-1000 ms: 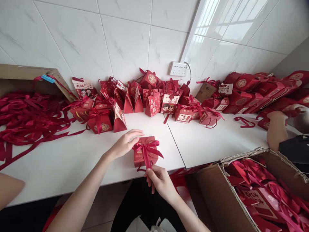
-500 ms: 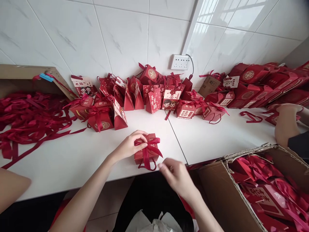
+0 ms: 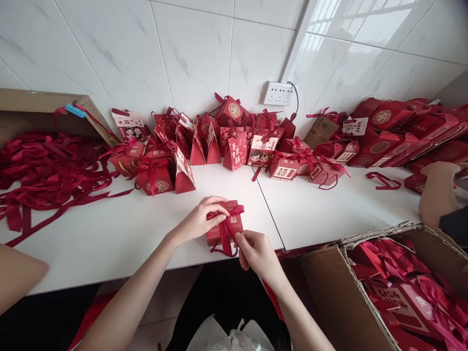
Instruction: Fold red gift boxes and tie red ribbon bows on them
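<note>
A small red gift box (image 3: 214,237) with gold print stands on the white table near its front edge. A dark red ribbon (image 3: 225,233) is tied in a bow over it, and a cord handle hangs at the near side. My left hand (image 3: 201,219) reaches across the box from the left, thumb and fingers pinching the bow at its knot. At the box's right front, my right hand (image 3: 258,251) is closed, with a ribbon tail between thumb and forefinger.
Several finished-looking red boxes (image 3: 234,151) line the wall. Loose ribbons (image 3: 54,170) spill from a carton (image 3: 44,97) at left. An open carton (image 3: 329,287) of beribboned boxes stands at right. Another person's arm (image 3: 438,192) is at far right, an elbow (image 3: 22,278) at left.
My right hand has moved up and left to the box and now pinches a ribbon tail. My left hand stays on the bow. The view has shifted slightly.
</note>
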Demonstrator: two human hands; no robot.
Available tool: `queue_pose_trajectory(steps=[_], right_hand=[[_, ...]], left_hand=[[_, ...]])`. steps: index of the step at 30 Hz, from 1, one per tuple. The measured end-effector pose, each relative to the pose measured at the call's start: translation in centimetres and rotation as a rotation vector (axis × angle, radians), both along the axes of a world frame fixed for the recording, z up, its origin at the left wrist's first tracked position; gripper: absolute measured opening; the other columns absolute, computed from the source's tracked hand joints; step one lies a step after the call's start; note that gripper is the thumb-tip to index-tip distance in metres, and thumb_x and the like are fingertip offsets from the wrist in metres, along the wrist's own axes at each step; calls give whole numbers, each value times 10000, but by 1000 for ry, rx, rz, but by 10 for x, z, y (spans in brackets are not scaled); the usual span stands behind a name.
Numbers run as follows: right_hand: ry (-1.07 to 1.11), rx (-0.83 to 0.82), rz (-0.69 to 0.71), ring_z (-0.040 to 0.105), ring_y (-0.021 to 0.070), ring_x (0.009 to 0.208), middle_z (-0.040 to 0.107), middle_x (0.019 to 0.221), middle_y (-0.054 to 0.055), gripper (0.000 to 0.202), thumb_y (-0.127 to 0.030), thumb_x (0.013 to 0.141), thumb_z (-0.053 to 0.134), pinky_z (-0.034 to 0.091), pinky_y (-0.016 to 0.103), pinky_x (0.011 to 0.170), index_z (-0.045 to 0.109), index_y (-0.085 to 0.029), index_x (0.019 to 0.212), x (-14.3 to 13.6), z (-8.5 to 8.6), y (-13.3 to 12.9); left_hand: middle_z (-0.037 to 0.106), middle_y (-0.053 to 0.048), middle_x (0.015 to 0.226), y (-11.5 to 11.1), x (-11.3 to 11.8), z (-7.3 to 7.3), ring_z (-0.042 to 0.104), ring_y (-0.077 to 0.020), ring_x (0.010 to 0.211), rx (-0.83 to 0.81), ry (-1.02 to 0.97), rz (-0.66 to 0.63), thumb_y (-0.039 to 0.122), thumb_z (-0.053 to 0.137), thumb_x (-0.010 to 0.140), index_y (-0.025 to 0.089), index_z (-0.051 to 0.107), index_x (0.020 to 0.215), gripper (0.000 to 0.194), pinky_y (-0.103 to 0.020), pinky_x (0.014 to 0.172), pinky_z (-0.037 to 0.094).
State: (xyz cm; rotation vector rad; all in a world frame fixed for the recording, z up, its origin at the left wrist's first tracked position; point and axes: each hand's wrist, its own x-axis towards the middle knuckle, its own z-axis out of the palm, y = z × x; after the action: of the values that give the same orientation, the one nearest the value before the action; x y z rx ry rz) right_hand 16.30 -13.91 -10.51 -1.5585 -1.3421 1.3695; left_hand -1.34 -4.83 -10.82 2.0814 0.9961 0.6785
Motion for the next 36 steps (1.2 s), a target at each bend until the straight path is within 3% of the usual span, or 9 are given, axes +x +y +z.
queue_pose_trajectory(steps=[5,13,17,20,23,26,29,32,36], right_hand=[[1,-46,76,485,92,380,544,448,-29,356,-416,855,443,407,202,413,458,-194,576,6,-3,-3],[-64,-51,209,479,71,398,516,482,-46,367,-432,865,435,403,183,434,432,-190,590,18,-2,-5],[-63,-79,321,472,75,422,500,522,-36,430,-526,866,414,381,178,401,532,-167,661,37,-1,0],[-141,0,105,442,81,417,472,530,-31,523,-624,847,371,364,191,386,552,-164,676,52,4,18],[-309,144,-111,446,99,455,466,541,-14,551,-644,848,335,362,215,433,520,-178,620,51,10,46],[-467,179,-53,459,124,492,473,515,11,580,-651,848,322,346,247,495,463,-191,524,36,13,69],[-513,183,-35,397,116,464,404,458,-2,593,-655,843,330,305,261,494,333,-213,448,21,10,80],[-384,210,-29,314,89,431,289,451,-44,537,-573,842,405,276,245,449,261,-218,466,16,5,78],[-190,215,9,410,77,423,375,527,-55,371,-448,843,445,350,204,412,379,-202,574,20,-3,67]], left_hand=[[530,-53,1258,3,0,-1,475,-233,1210,-22,-9,-27,404,504,860,244,684,886,242,-401,1066,359],[555,-45,1231,3,3,-5,495,-234,1185,-5,-28,-29,381,518,851,246,694,868,222,-406,1060,365],[540,-50,1268,4,-1,-3,466,-248,1226,-36,-41,-47,409,528,841,245,685,903,236,-416,1077,345],[494,-58,1338,0,-9,-2,411,-255,1285,-46,-145,19,426,535,833,251,604,1096,324,-407,1095,317],[531,-66,1253,-8,-16,-5,460,-247,1218,19,-177,199,410,521,822,244,538,1137,357,-397,1042,365],[581,-51,1021,-18,-19,-9,550,-222,997,62,-67,347,417,529,800,228,553,1015,287,-361,892,450],[586,-15,855,-24,-17,-10,564,-182,830,15,-35,383,436,522,817,220,556,890,230,-311,788,463],[578,9,771,-27,-14,-8,557,-152,727,-115,-114,348,449,497,840,210,538,780,250,-268,701,462],[527,24,677,-26,-9,-8,524,-131,639,-206,-242,429,454,528,815,197,502,699,283,-242,618,436]])
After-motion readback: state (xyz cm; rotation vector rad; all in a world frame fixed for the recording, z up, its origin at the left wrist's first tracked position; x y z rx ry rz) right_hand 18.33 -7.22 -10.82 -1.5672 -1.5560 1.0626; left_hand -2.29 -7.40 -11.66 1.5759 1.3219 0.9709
